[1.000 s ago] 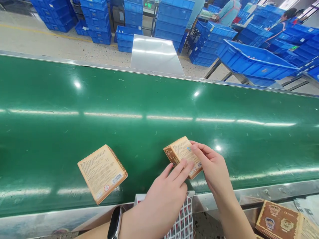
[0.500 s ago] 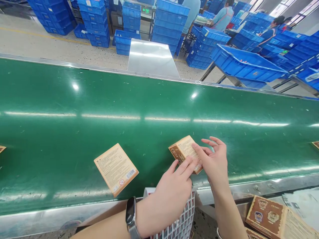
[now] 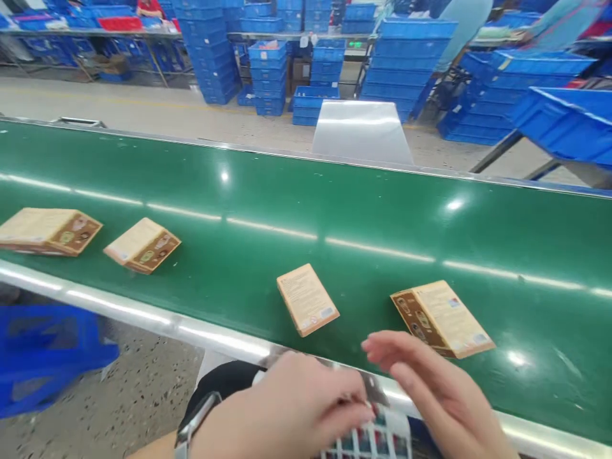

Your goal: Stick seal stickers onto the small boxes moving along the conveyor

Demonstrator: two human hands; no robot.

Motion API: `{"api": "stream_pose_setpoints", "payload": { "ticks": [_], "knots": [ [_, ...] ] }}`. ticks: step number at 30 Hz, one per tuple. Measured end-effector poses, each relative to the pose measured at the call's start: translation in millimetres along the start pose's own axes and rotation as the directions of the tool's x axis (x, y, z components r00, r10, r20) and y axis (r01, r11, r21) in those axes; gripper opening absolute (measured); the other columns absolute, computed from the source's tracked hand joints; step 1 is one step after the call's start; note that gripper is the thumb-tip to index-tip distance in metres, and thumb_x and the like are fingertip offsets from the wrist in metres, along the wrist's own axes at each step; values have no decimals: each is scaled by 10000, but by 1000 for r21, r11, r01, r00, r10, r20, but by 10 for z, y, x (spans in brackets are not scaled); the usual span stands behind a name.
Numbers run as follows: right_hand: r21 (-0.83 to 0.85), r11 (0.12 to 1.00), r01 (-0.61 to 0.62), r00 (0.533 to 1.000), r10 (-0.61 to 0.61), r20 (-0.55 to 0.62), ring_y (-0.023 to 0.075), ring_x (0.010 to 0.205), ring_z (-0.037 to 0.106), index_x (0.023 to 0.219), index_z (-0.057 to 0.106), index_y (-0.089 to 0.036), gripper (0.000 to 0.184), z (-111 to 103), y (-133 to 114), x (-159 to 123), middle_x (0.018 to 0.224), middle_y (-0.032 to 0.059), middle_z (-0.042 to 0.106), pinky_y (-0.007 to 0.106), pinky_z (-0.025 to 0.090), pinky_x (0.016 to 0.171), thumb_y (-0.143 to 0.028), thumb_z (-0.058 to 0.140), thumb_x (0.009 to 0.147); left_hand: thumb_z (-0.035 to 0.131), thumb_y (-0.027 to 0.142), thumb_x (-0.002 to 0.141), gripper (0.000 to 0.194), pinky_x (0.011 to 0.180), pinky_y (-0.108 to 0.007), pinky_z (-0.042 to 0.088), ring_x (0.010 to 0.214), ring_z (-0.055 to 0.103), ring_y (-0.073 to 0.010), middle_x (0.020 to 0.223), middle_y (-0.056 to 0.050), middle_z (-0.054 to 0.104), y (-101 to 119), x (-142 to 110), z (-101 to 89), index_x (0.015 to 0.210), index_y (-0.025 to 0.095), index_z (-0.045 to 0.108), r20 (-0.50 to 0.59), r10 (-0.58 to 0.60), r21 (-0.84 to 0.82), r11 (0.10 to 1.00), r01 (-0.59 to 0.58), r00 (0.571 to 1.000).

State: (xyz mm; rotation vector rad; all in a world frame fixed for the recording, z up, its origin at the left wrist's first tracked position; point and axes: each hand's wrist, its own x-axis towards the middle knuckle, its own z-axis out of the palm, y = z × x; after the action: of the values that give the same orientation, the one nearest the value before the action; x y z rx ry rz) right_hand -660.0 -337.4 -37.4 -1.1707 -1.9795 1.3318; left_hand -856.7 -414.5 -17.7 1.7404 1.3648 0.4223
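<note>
Several flat tan-and-brown boxes lie on the green conveyor belt (image 3: 335,204). One box (image 3: 442,317) lies just beyond my right hand (image 3: 430,389), and another box (image 3: 307,299) is at the middle near edge. My right hand hovers over the belt's near rail with fingers stretched out and holds nothing. My left hand (image 3: 291,408), with a watch on the wrist, rests at the rail with its fingertips on a printed sheet (image 3: 368,440); the fingers are blurred. Two more boxes (image 3: 142,245) (image 3: 48,231) lie at the left.
Stacks of blue crates (image 3: 401,57) fill the floor beyond the belt. A shiny metal plate (image 3: 361,131) stands at the far rail. A blue crate (image 3: 43,350) sits on the floor at the lower left. People in light blue work at the far right.
Both hands have let go of the box and pulled back to the near rail. The view swung left, so two more boxes show at the left.
</note>
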Motion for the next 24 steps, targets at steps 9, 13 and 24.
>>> {"api": "stream_pose_setpoints", "payload": {
  "ticks": [9, 13, 24],
  "knots": [
    [246, 969, -7, 949, -71, 306, 174, 739, 712, 1110, 703, -240, 318, 392, -65, 375, 825, 40, 726, 252, 608, 687, -345, 715, 810, 684, 330, 854, 129, 546, -186, 317, 618, 508, -101, 694, 62, 616, -92, -308, -125, 887, 206, 677, -183, -405, -331, 884, 331, 896],
    [74, 967, 243, 911, -253, 325, 174, 724, 725, 980, 746, -284, 165, 432, -54, 426, 916, 39, 759, 235, 608, 662, -318, 689, 830, 598, 258, 919, 121, 575, -195, 347, 611, 530, -102, 719, 45, 647, -102, -358, -76, 868, 210, 697, -244, -376, -241, 916, 320, 894],
    [-224, 868, 443, 892, -451, 13, 236, 1007, 695, 846, 731, -298, 92, 221, 43, 175, 1083, 41, 751, 343, 563, 856, -224, 676, 841, 531, 265, 952, 159, 580, -212, 422, 661, 609, -120, 727, 47, 683, -294, -194, -99, 864, 220, 656, -212, -264, -109, 963, 246, 941]
  ]
}}
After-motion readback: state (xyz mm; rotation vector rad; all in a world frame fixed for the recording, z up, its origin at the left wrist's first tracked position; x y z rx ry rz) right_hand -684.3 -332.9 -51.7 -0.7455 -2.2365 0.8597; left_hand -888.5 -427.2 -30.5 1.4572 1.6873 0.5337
